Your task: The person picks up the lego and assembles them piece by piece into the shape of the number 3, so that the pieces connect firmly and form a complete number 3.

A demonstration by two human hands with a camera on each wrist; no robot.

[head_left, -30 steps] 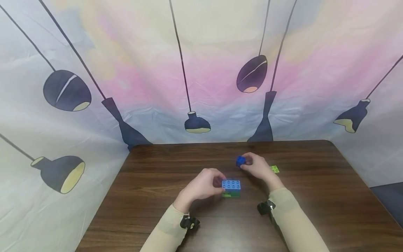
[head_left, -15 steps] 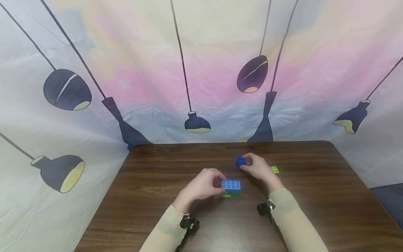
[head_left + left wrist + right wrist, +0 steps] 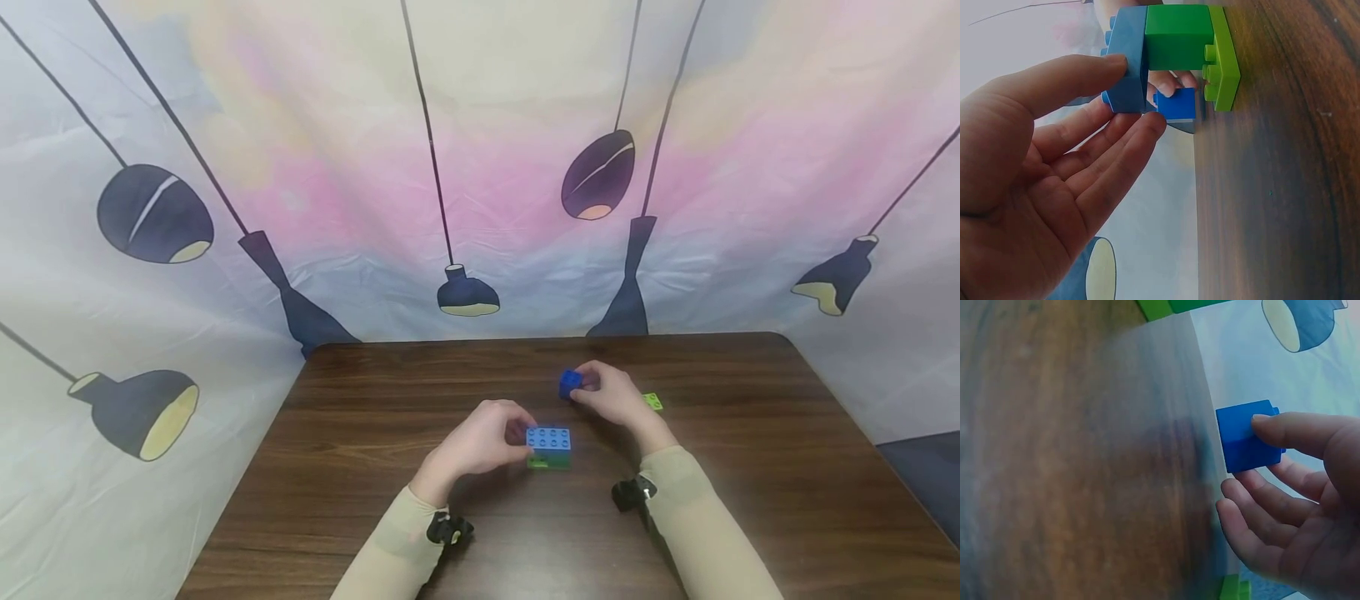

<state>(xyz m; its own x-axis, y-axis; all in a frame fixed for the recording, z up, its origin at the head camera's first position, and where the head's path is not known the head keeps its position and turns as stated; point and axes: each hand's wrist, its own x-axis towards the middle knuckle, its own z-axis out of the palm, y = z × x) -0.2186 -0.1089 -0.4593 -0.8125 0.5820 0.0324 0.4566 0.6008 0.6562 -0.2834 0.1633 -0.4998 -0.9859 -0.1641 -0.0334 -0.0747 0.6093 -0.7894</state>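
A small block stack stands on the dark wood table. Its top is a light blue brick, over a green brick and a lime base brick. My left hand pinches the light blue brick at its left end, thumb on one side and fingers on the other. Farther back, my right hand holds a small dark blue brick between thumb and fingers, studs up. Whether that brick touches the table, I cannot tell. Just right of the right hand lies a lime brick, partly covered by it.
Behind the table's far edge hangs a cloth backdrop printed with lamps. A black wrist camera is strapped to the left sleeve, another camera to the right sleeve. Something dark sits beyond the table's right edge.
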